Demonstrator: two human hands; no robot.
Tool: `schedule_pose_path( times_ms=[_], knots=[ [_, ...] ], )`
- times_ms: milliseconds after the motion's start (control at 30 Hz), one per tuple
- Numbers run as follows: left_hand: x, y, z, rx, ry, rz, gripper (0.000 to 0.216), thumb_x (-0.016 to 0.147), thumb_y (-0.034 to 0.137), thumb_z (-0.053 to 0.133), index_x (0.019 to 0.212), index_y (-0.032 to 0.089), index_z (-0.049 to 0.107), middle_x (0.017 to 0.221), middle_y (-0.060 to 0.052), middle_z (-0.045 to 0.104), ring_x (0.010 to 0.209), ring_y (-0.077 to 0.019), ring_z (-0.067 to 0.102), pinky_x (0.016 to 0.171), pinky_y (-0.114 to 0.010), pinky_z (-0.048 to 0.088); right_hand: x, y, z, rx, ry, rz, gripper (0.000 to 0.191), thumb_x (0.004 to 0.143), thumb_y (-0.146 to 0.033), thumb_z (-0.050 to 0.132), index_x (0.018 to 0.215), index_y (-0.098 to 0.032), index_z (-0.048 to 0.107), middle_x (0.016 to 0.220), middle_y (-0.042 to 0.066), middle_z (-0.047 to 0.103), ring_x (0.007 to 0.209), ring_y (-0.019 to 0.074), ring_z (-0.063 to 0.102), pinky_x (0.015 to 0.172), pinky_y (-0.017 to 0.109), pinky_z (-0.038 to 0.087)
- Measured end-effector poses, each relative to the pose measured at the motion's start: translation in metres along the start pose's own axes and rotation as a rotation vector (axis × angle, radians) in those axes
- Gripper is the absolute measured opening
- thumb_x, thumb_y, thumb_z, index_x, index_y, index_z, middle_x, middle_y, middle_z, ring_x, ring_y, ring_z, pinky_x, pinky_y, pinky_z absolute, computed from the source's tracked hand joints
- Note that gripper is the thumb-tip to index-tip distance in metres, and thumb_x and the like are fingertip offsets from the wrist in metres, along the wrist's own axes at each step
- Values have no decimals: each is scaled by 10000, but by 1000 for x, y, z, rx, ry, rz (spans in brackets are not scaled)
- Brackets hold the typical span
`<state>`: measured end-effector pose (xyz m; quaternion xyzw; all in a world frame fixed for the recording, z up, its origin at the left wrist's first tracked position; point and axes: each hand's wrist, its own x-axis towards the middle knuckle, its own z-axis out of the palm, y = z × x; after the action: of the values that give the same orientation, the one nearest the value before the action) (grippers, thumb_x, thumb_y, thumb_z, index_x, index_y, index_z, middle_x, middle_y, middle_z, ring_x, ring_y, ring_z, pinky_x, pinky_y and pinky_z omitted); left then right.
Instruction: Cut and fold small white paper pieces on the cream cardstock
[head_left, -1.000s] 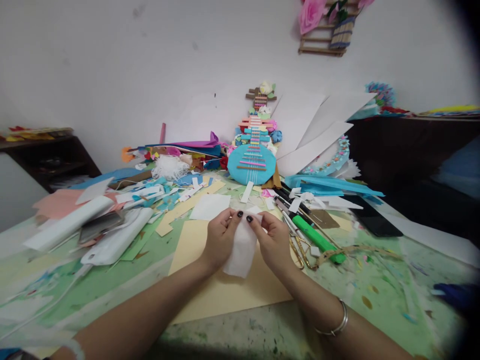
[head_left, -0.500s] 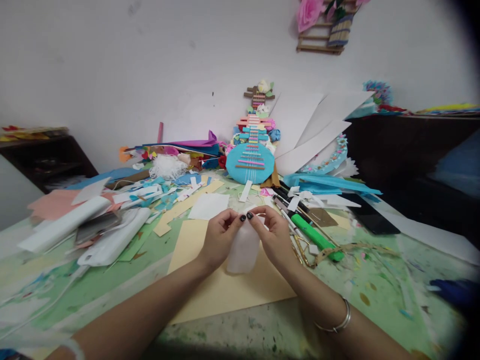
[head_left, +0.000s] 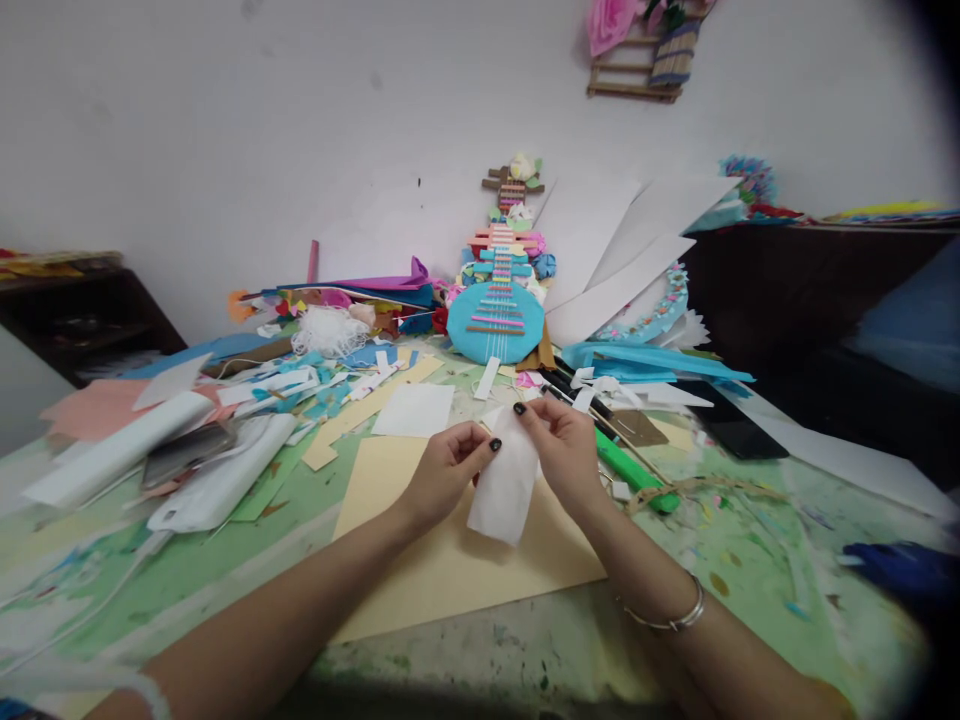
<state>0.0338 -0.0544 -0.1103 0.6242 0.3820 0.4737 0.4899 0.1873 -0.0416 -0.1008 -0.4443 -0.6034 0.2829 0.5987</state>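
Between my two hands hangs a strip of thin white paper, slightly tilted, its lower end loose. My right hand pinches its upper right part between thumb and fingers. At the strip's upper left edge, my left hand is closed in a pinch, the thumb lying against the paper. Below them lies a cream sheet of card. A white square of paper rests just beyond the left hand. Straight ahead stands a blue paper lute with coloured bars and strings.
A green tool, black pens and a twisted cord lie to the right, with a black phone farther out. On the left are a white power strip, another phone and paper scraps. Large white sheets lean against the wall.
My hands have moved apart, the right one rightward and up, the left one slightly down. The paper strip has swung to a tilt, its lower end shifting right.
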Motion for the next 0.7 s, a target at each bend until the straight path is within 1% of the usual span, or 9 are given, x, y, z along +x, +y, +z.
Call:
schedule_pose_path(
  times_ms=[133, 200, 367, 500, 533, 600, 633, 700],
  knots=[
    [1, -3, 2, 12, -62, -9, 294, 803, 430, 563, 728, 150, 512, 640, 26, 476, 577, -88, 434, 528, -202, 346, 9, 2, -8, 190, 65, 116, 284, 706, -428, 653, 688, -145, 637, 608, 6, 593, 513, 107, 457, 473, 222, 358],
    [1, -5, 2, 15, -75, -7, 285, 804, 425, 564, 744, 153, 504, 641, 32, 462, 578, -85, 422, 526, -199, 333, 13, 2, -11, 239, 105, 148, 285, 673, -422, 676, 688, -139, 645, 591, 3, 591, 497, 103, 454, 461, 218, 358],
    [2, -7, 2, 28, -102, -10, 262, 774, 389, 618, 780, 142, 529, 687, 18, 495, 625, -86, 455, 554, -195, 341, 19, 8, -16, 203, 187, 144, 289, 650, -416, 693, 658, -130, 649, 542, -6, 568, 464, 94, 438, 440, 213, 350],
    [3, -6, 0, 24, -109, -46, 288, 754, 405, 636, 713, 135, 546, 636, 18, 507, 574, -82, 463, 516, -195, 358, 22, 12, -17, 185, 214, 154, 308, 642, -435, 694, 659, -132, 637, 519, -11, 558, 444, 90, 431, 418, 210, 340],
    [3, -6, 0, 22, -99, -53, 301, 748, 415, 639, 694, 137, 537, 613, 24, 500, 551, -79, 458, 499, -194, 360, 22, 12, -16, 219, 207, 170, 318, 638, -447, 693, 664, -137, 630, 527, -8, 568, 450, 95, 445, 420, 210, 350],
    [5, -8, -2, 18, -53, -60, 322, 747, 440, 635, 689, 145, 520, 567, 39, 478, 504, -71, 440, 465, -190, 354, 20, 10, -13, 358, 157, 248, 345, 636, -474, 693, 719, -147, 623, 600, 11, 623, 491, 113, 511, 457, 222, 410],
    [5, -10, -4, 13, -25, -63, 329, 751, 452, 628, 698, 149, 510, 545, 48, 466, 478, -66, 426, 447, -187, 343, 18, 9, -11, 440, 113, 307, 358, 632, -476, 701, 765, -153, 624, 658, 23, 653, 525, 125, 552, 497, 237, 451],
    [7, -13, -6, -7, 25, -69, 342, 761, 474, 613, 715, 160, 487, 509, 65, 442, 427, -55, 394, 417, -183, 316, 14, 7, -7, 553, -24, 425, 389, 605, -427, 743, 864, -160, 627, 771, 46, 692, 611, 154, 621, 600, 283, 513]
  ],
)
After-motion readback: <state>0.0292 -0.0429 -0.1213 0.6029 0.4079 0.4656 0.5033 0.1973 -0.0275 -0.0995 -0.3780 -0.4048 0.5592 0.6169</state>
